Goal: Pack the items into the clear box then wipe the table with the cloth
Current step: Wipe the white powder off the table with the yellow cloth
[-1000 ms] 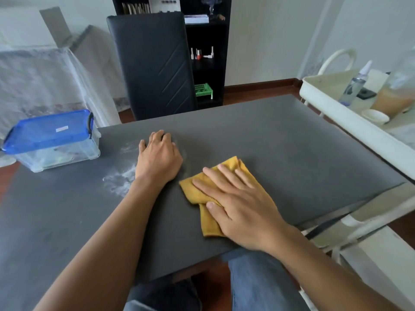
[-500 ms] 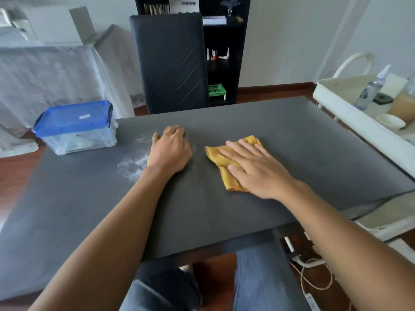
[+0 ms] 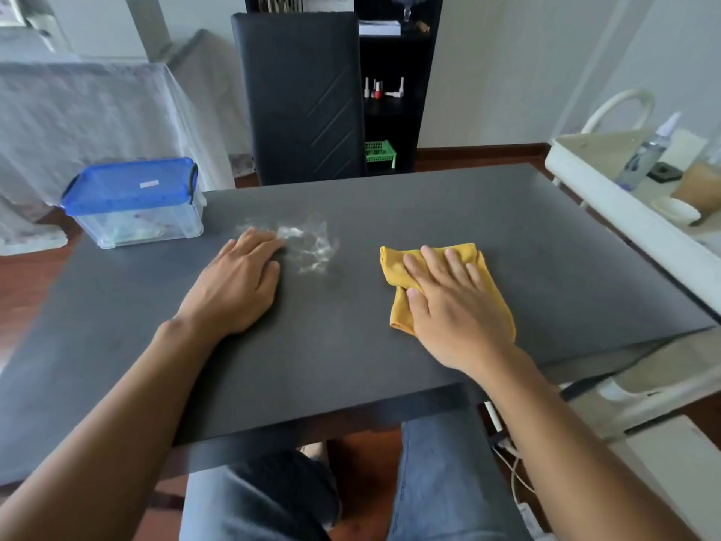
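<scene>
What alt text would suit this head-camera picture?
A right hand presses a yellow cloth flat on a dark table; the left hand rests beside a whitish smear. A closed blue-lidded clear box sits far left.

A black chair (image 3: 300, 99) stands at the table's far edge, and behind it a black shelf (image 3: 394, 91) holds small bottles (image 3: 376, 89) and a green basket (image 3: 379, 152). At the left, pale sheets (image 3: 86, 115) drape furniture. At the right, a white cart (image 3: 608, 197) carries a spray bottle (image 3: 643, 154), a small white bowl (image 3: 677, 210) and a brownish container (image 3: 698, 185); cables (image 3: 515, 470) lie on the wood floor (image 3: 23, 275).
</scene>
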